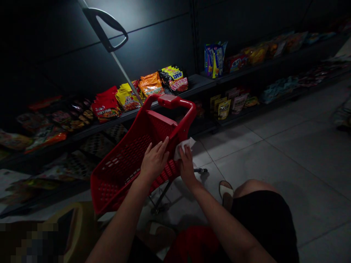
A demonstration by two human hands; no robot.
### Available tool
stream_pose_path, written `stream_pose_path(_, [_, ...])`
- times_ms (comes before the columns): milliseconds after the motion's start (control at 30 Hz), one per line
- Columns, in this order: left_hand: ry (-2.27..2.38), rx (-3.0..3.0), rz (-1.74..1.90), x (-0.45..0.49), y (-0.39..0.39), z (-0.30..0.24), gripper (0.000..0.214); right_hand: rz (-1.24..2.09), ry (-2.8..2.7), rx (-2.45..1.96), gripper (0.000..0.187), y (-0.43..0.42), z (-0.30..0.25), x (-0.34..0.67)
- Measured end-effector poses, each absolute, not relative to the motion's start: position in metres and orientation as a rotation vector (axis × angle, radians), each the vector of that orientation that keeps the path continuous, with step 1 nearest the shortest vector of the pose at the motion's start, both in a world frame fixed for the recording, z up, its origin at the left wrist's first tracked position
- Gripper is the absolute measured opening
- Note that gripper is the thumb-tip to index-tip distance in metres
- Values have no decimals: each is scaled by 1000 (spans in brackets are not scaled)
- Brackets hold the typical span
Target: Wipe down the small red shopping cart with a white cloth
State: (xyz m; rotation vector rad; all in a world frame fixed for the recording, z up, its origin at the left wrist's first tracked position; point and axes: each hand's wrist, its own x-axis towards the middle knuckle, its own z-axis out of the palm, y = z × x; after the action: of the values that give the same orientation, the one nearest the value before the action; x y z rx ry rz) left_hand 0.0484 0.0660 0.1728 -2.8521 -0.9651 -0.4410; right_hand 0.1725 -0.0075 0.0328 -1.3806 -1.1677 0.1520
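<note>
A red plastic shopping cart (pixel 117 160) stands tilted in view in front of me, its handle end pointing up and to the right. My left hand (pixel 155 159) rests on the near upper side of the basket, fingers stretched out along the rim. On the outside of the cart, below the handle, my right hand (pixel 187 164) presses a crumpled white cloth or tissue (pixel 189 145) against the red plastic. I cannot tell which of the two it is. The basket's visible inside holds nothing I can make out.
Dark shelves (pixel 201 83) with bagged snacks and noodle packs (pixel 152 86) run behind the cart. A pole with a black handle (pixel 105 31) leans there. Cart wheels (pixel 202 170) stand on the tiled floor (pixel 246 153). A yellowish object (pixel 82 219) is at lower left.
</note>
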Motion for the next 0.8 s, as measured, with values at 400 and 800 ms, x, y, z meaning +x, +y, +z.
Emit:
stream_pose_path(400, [-941,-2910,-482,46,50,178,58,220,-916,-1443,58,-23,-48,150])
stream_pose_path(800, [-922,-2953,-506,47,52,177,61,252,-931,-1418,51,-23,-32,145])
